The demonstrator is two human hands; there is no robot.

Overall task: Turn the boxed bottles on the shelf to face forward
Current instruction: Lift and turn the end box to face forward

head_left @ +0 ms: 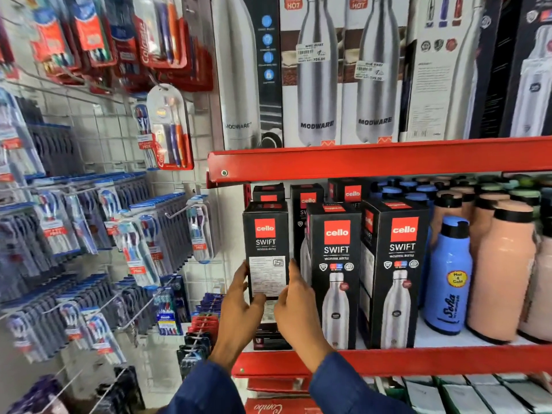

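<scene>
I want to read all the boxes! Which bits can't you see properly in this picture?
- Head view: the lower part of the leftmost cello box is covered by the left hand and right hand.
- Its white label's print is too small to read.
- The back-row boxes are hidden behind the front ones.
- The toothbrush packs are blurred.
</scene>
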